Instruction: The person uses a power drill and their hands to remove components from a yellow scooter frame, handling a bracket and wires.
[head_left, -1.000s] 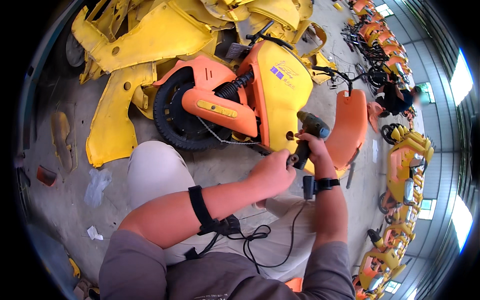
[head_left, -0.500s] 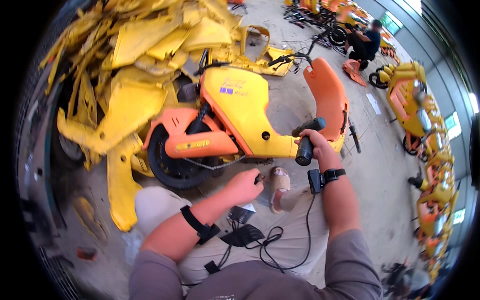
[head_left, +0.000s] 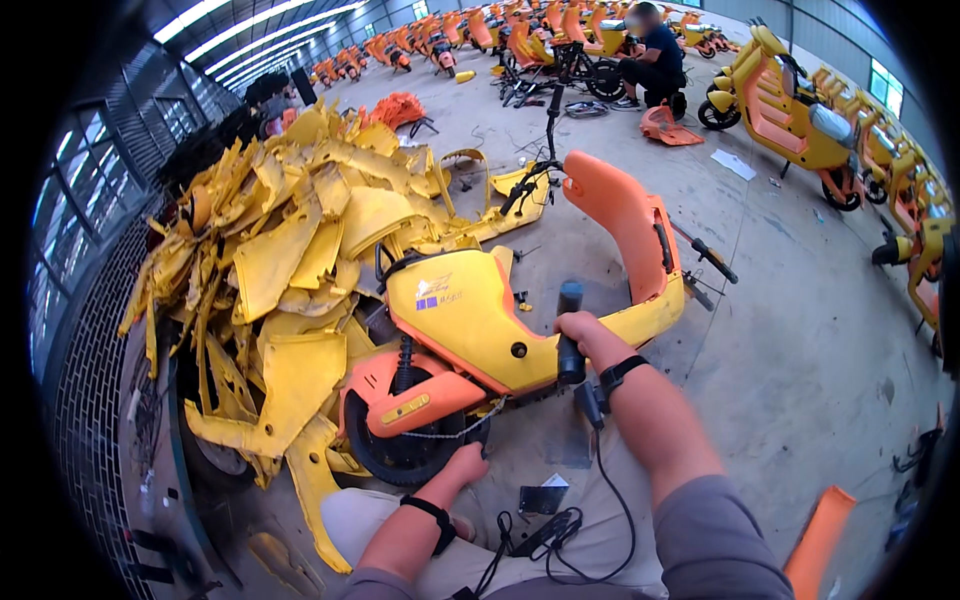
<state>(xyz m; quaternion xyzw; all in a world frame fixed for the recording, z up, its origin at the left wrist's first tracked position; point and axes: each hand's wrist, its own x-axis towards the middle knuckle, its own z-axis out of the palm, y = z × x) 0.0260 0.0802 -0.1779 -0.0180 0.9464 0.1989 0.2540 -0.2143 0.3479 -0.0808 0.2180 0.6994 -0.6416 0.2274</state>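
A yellow and orange electric scooter (head_left: pixel 465 310) is in front of me, its handlebar at the far side and its rear wheel (head_left: pixel 395 462) nearer, at left. In my right hand (head_left: pixel 592 338) is a dark cordless drill (head_left: pixel 570 362), held over the scooter's low yellow footboard section. The drill's working tip cannot be made out. My left hand (head_left: pixel 465 470) is closed beside the rear tyre, below the hanging chain (head_left: pixel 465 432). A small dark thing shows at its fingers, too indistinct to name.
Yellow body panels (head_left: pixel 290 290) are heaped at left. A person (head_left: pixel 655 60) crouches farther back by an orange panel (head_left: pixel 670 127). Parked scooters (head_left: pixel 790 120) line the right and back. An orange piece (head_left: pixel 820 540) lies at lower right; a black cable (head_left: pixel 625 520) crosses my lap.
My view has lifted, showing more of the hall. The left hand has come closer to the rear wheel. My right hand still holds the drill, now turned more upright in view.
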